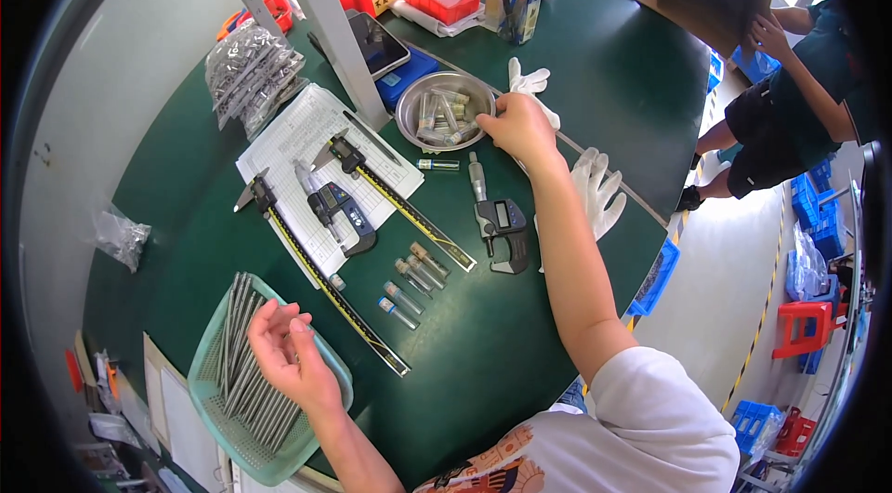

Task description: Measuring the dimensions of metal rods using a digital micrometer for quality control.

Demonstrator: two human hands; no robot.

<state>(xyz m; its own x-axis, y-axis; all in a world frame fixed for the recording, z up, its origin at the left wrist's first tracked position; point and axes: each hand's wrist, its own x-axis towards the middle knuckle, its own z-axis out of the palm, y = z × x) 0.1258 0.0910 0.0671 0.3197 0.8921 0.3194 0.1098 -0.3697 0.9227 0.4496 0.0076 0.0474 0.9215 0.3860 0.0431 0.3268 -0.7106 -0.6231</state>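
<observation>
Bowl point(446, 80) of vials point(446, 114), far
Right hand point(522, 129) sat at its right rim, fingers' grip unclear; left hand point(295, 361) overhung rods point(243, 372), fingers apart.

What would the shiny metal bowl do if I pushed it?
The metal bowl would probably stay stiff, since it looks like solid metal. It may slide on the smooth-looking green table. The loose tubes inside could roll, being round.

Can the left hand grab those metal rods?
Probably yes. The left hand looks empty and is right at the basket, which has no lid, and nothing seems to lie on top of the rods.
</observation>
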